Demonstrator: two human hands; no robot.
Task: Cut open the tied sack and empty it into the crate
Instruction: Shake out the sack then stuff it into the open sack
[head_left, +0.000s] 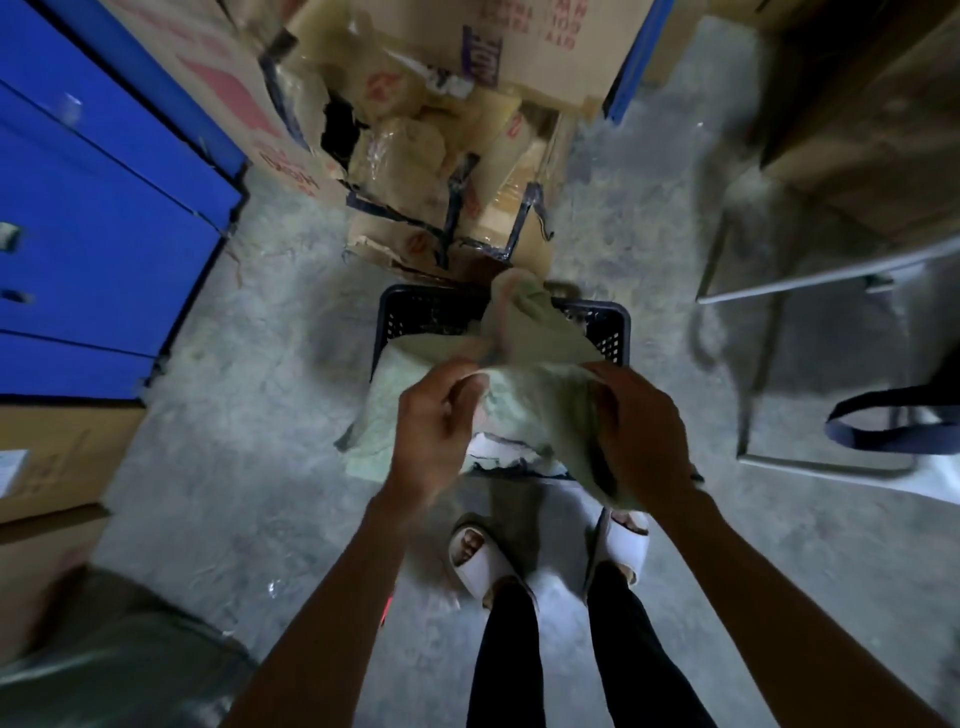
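A pale green woven sack (535, 332) hangs over a black perforated plastic crate (613, 332) on the concrete floor in front of my feet. My left hand (436, 431) grips the sack's near left edge, fingers curled around the cloth. My right hand (639, 431) clutches the sack's right side, where the fabric bunches up. The sack's far end rises in a crumpled peak above the crate's far rim. Something white (498, 449) shows below the sack between my hands; I cannot tell what it is. The crate's inside is mostly hidden by the sack.
Torn cardboard boxes with wrapped packages (415, 156) are stacked just beyond the crate. Blue metal cabinets (93, 218) line the left. A metal-framed stool or rack (810, 291) and a dark strap (893, 421) stand at the right. More boxes (47, 467) sit at the near left.
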